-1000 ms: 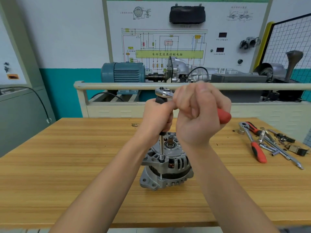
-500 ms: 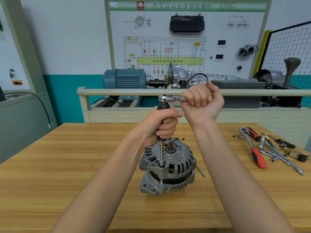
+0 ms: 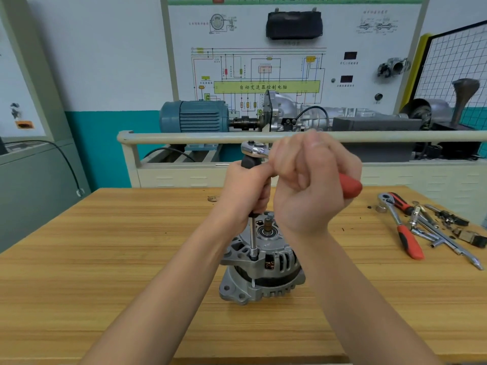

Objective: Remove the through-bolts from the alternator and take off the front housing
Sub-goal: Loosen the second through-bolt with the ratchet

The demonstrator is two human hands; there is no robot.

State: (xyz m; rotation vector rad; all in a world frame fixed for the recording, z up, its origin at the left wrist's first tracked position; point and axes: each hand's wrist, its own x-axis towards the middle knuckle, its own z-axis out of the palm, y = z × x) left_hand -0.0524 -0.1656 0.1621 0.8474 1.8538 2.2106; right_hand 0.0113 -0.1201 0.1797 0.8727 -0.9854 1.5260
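Partly hidden behind the two forearms, one alternator (image 3: 261,270) stands upright near the middle of the wooden table (image 3: 105,259), shaft end up, and its right flank is covered by the right wrist. The right hand (image 3: 311,185) is blurred; its fingers are curled tight round the handle of a ratchet (image 3: 257,149), so that only the chrome head at one end and the red tip of the grip at the other show past the fist. The left hand (image 3: 247,191) is wrapped round the dark upper part of the extension bar (image 3: 253,238) below the ratchet head, and hides most of that part. The bare chrome length of the bar runs straight down to a socket seated on the front housing (image 3: 271,255) at its left ear, where a through-bolt (image 3: 253,281) shows as a thin shank in the gap between the two housing halves; only this one bolt can be made out. To the right on the table lies a loose heap of tools (image 3: 432,227): a second ratchet with a red handle is clear, while the chrome bars and small dark parts beside it overlap too much to count. Behind the table a rail crosses in front of one blue motor (image 3: 195,115) and a wiring-diagram board (image 3: 266,75).
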